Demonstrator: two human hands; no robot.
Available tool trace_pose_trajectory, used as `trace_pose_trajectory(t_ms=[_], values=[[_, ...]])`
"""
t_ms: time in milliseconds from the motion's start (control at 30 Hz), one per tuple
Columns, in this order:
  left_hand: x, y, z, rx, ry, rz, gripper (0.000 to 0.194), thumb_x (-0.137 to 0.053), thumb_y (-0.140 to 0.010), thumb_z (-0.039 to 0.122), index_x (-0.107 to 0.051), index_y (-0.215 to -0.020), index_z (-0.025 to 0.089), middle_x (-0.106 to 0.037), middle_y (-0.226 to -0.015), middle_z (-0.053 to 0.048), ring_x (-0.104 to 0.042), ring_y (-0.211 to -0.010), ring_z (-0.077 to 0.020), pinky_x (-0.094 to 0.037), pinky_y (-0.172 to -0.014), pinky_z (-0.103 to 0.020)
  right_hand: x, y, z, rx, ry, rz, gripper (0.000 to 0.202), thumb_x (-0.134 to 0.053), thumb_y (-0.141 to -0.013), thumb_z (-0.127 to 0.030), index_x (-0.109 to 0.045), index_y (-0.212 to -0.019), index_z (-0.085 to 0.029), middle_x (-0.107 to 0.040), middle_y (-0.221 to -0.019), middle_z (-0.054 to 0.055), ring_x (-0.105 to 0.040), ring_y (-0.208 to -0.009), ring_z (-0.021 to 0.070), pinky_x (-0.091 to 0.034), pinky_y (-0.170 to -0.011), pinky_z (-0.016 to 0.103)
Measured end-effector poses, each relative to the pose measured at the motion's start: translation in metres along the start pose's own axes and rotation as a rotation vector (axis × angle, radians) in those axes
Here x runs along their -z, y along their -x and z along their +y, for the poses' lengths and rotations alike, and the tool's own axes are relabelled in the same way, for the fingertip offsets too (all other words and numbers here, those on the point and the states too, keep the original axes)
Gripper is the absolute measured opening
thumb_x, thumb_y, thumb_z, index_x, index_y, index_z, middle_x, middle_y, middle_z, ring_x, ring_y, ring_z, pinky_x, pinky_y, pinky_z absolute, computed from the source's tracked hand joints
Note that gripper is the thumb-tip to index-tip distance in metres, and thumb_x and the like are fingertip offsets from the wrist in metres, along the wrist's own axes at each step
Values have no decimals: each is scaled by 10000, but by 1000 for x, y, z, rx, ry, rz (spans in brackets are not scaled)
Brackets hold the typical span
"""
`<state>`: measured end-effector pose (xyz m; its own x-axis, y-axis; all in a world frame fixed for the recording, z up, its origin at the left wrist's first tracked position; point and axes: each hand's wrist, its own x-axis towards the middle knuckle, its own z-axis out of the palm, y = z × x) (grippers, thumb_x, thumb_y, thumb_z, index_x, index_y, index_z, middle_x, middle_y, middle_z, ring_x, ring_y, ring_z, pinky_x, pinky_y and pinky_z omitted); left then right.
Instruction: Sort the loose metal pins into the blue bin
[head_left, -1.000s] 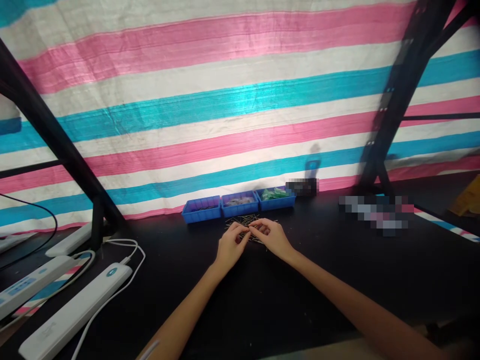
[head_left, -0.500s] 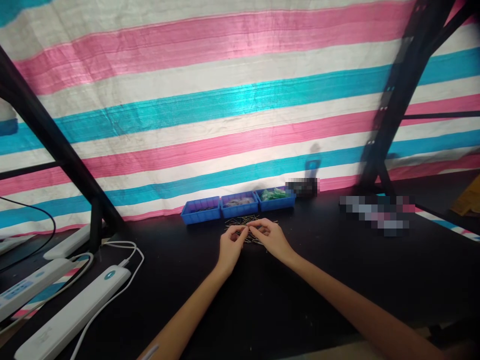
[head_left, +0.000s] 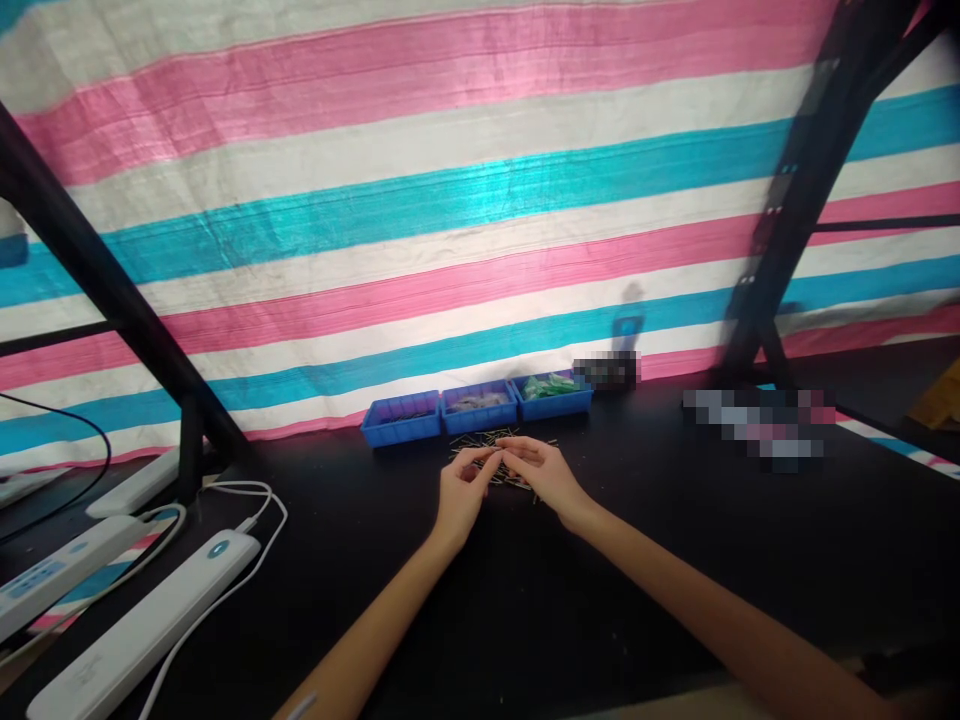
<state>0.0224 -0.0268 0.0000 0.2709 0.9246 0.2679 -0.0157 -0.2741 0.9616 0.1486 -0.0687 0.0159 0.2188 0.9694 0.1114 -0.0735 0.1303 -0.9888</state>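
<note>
My left hand [head_left: 463, 492] and my right hand [head_left: 549, 480] meet at the fingertips over a loose pile of thin, stick-like pieces [head_left: 517, 481] on the black table [head_left: 480, 620]. Both hands are closed in a pinch, thumbs and forefingers together. Whatever lies between the fingertips is too small to make out. Part of the pile is hidden under my hands. Just behind it stand three blue bins in a row: a left bin [head_left: 403, 433] with small dark pieces, a middle bin [head_left: 480, 415] with pale pieces, and a right bin [head_left: 555, 404] with green pieces.
White power strips [head_left: 142, 630] with a white cable [head_left: 281, 520] lie at the left. Black metal legs [head_left: 127, 300] slant up on both sides. A striped sheet [head_left: 450, 220] hangs behind the table. Blurred-out items [head_left: 757, 425] lie at the right.
My right hand's fingers have shifted slightly and lie straighter against the left fingertips. The left hand stays nearly in place. The camera view has moved a little.
</note>
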Motion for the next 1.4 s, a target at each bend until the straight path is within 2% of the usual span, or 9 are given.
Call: trace_pose_trajectory(t_ms=[133,300,567,700,800,933,1133,1267,1400], values=[[1,-2,-3,-39,8,31,298,-662,-675,405,-656,-816,142,-588,-745,-8,-403,-441,-38,-304,-395,-193,2,-2,6,-21,11,-49,353,-664,-665,-357,-660,-964,-170,-686,-831,46,-607,-701,132,-460,-596,230],[3,-3,-7,-118,-92,53,264,-645,-696,393,-661,-792,147,-590,-761,-15,-426,-481,-53,-337,-443,-203,3,-4,8,-44,45,-13,357,-620,-705,-404,-662,-987,-188,-682,-906,55,-608,-778,150,-444,-562,214],[0,3,-3,-211,-223,-67,173,-653,-698,328,-685,-691,159,-540,-732,-13,-429,-561,-76,-330,-503,-210,4,-6,10,83,96,-82,328,-691,-636,-395,-695,-849,-146,-691,-880,79,-623,-839,198,-481,-777,313],[-1,4,-2,-216,-212,-55,186,-646,-702,344,-685,-715,162,-530,-728,-8,-406,-545,-69,-329,-502,-210,4,-6,11,74,94,-45,311,-683,-644,-396,-697,-825,-143,-697,-856,80,-629,-837,209,-482,-791,334],[1,2,-2,-163,-157,-31,229,-637,-705,380,-680,-739,158,-546,-757,-12,-408,-521,-59,-323,-479,-207,6,-8,10,89,71,28,303,-683,-641,-396,-698,-820,-151,-700,-866,73,-631,-847,210,-481,-803,333],[2,-1,0,47,8,28,303,-667,-660,434,-665,-743,143,-534,-627,13,-386,-441,-45,-273,-410,-193,8,-9,11,90,102,63,307,-672,-643,-413,-704,-806,-155,-702,-872,75,-634,-851,219,-484,-797,333],[7,-5,3,130,84,93,400,-656,-639,507,-655,-733,119,-414,-394,63,-319,-347,-36,-208,-362,-180,6,-11,22,102,190,-57,313,-665,-650,-406,-710,-818,-146,-705,-847,87,-643,-802,221,-495,-767,337],[24,-16,5,112,110,165,426,-654,-636,507,-663,-827,127,-633,-662,-32,-399,-366,-30,-179,-339,-175,7,-15,23,136,202,3,334,-637,-674,-417,-707,-857,-147,-703,-865,91,-639,-770,218,-501,-717,327],[51,-30,4,88,116,257,493,-702,-605,444,-643,-983,134,-666,-931,-109,-514,-454,-56,-179,-340,-165,8,-17,23,163,229,40,358,-598,-703,-447,-706,-866,-147,-701,-832,88,-627,-731,213,-489,-660,309]])
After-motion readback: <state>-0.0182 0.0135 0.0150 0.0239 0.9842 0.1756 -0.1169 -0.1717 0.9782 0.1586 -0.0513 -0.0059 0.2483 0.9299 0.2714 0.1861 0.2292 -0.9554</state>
